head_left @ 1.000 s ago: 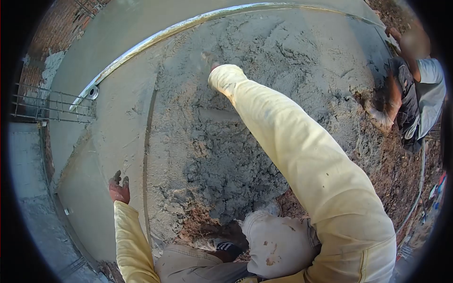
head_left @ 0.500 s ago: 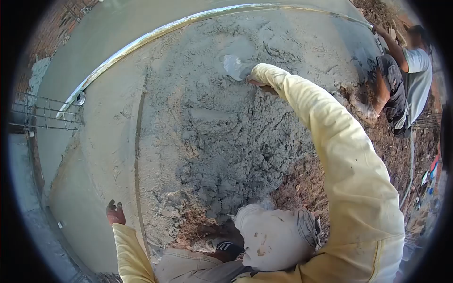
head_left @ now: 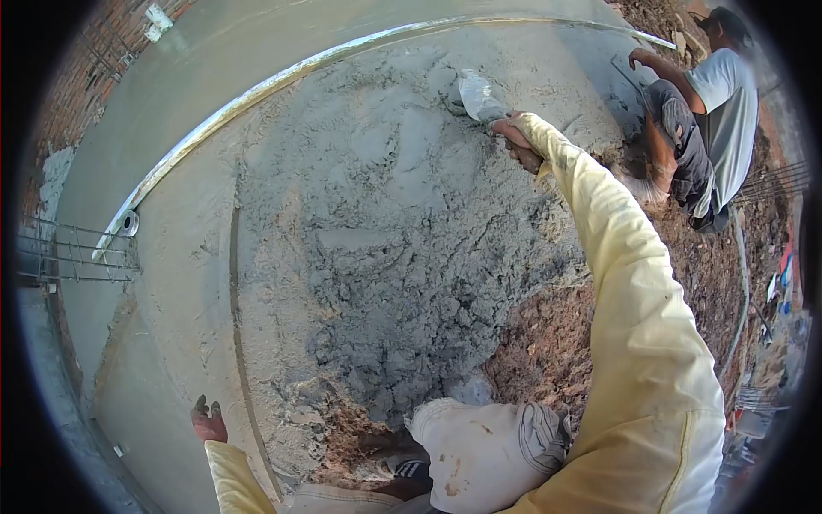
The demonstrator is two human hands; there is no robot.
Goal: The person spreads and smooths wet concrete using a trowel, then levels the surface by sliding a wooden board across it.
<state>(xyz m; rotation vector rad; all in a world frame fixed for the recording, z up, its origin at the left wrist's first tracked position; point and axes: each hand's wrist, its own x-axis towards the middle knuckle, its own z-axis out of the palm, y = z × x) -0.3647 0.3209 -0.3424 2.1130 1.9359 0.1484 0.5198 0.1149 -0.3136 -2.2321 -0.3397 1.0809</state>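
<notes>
My right hand [head_left: 516, 144] is closed around the handle of a trowel [head_left: 479, 96], arm stretched far forward. The pale, shiny blade is at the far part of the rough wet concrete [head_left: 402, 265]; whether it touches the surface I cannot tell. Just left of the blade lies a smoother patch. My left hand [head_left: 208, 421] holds nothing, its dark-tipped fingers apart, over or near the smooth concrete at lower left. A narrow ridge line in the concrete runs beside it.
A long straightedge [head_left: 282, 81] lies across the far concrete, a roll of tape [head_left: 128, 224] near its left end. Rebar [head_left: 77, 253] juts in at left. A co-worker [head_left: 728, 103] crouches at right beside bare soil [head_left: 548, 343]. My knee [head_left: 475, 454] is below.
My right hand and trowel have moved right and slightly away from me. The co-worker's hand has come away from the straightedge's right end. The whole view has shifted a little.
</notes>
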